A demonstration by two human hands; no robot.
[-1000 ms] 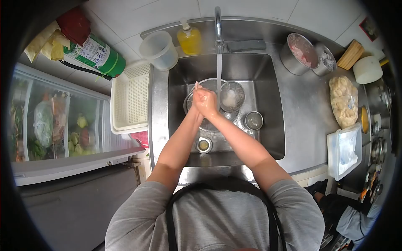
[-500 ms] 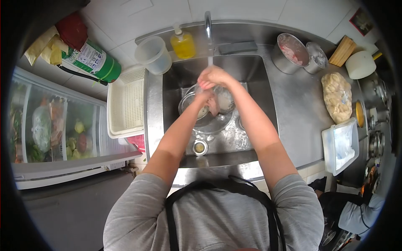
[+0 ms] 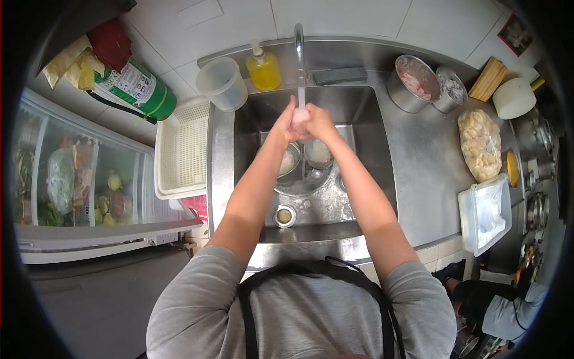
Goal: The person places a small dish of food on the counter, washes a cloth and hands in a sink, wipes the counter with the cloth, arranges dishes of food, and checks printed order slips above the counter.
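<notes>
My left hand (image 3: 282, 128) and my right hand (image 3: 318, 122) are together under the stream of water from the tap (image 3: 299, 51). Between them they hold a pale pink piece of raw meat (image 3: 300, 116), its exact kind unclear. One edge of my left hand points up beside the stream, while my right fingers curl over the piece. Below, in the metal sink (image 3: 365, 197), metal bowls stand in a larger round pan (image 3: 304, 186). A whitish content shows in one bowl (image 3: 319, 153); my left wrist partly covers the other bowl (image 3: 289, 160).
Soap bottle (image 3: 263, 70) and plastic tub (image 3: 222, 84) stand behind the sink. A white basket (image 3: 183, 149) and open fridge drawer (image 3: 89, 179) are on the left. Metal pots (image 3: 412, 84), a bag of pale pieces (image 3: 480, 146) and a plastic container (image 3: 485, 215) stand right. Another person (image 3: 508, 311) is lower right.
Both hands have risen from over the bowls toward the tap, bringing the pink piece into the water stream. More of the bowls now shows. The view has shifted slightly.
</notes>
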